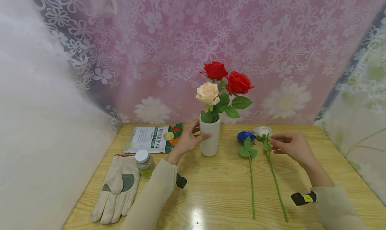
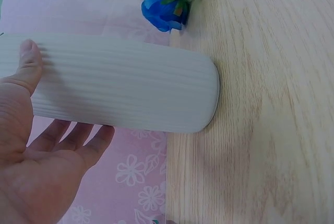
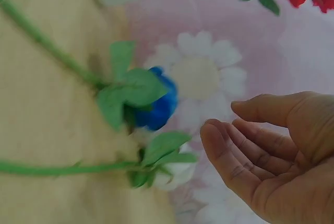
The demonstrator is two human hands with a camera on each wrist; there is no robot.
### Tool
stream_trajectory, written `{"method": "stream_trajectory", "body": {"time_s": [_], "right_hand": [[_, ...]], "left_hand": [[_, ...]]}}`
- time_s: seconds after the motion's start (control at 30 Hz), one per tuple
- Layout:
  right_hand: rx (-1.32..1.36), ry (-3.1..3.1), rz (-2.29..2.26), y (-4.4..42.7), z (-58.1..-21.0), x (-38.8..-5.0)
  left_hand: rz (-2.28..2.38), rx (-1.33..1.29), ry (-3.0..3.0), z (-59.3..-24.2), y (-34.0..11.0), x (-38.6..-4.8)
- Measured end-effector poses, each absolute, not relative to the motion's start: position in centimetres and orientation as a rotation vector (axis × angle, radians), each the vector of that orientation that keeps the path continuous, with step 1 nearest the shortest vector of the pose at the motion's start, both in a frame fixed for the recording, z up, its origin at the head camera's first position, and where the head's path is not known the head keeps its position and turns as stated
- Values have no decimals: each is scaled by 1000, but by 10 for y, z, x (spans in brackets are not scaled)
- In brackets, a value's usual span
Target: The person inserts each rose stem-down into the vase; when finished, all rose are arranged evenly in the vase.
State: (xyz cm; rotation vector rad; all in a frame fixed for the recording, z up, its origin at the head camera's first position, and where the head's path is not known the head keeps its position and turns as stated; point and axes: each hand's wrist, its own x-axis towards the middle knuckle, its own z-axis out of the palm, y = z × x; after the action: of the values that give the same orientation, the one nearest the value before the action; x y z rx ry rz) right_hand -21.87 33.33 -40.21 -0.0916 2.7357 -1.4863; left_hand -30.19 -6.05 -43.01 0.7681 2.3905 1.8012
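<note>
A white ribbed vase stands upright on the table, holding two red roses and a peach rose. My left hand grips its side, thumb across the front and fingers behind, as the left wrist view also shows around the vase. To the right lie a blue rose and a white rose, stems toward me. Just right of the white rose's head hovers my right hand. In the right wrist view this hand has loosely bent fingers and nothing between them.
At the left lie a pair of work gloves and a printed fertilizer bag. A small jar with a white lid stands beside my left forearm. Behind the wooden table hangs a pink floral curtain.
</note>
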Motion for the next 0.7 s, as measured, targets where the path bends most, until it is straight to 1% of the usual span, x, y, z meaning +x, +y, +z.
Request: {"method": "stream_trajectory", "body": {"time_s": [0.13, 0.3, 0.7], "right_hand": [[-8, 2676, -1483, 344, -423, -216], [18, 2635, -1463, 354, -443, -211], [52, 2485, -1536, 360, -467, -212]], "left_hand": [[1809, 772, 2386, -431, -60, -302], [1809, 760, 2386, -430, -60, -302], [1810, 752, 2391, -431, -60, -301]]}}
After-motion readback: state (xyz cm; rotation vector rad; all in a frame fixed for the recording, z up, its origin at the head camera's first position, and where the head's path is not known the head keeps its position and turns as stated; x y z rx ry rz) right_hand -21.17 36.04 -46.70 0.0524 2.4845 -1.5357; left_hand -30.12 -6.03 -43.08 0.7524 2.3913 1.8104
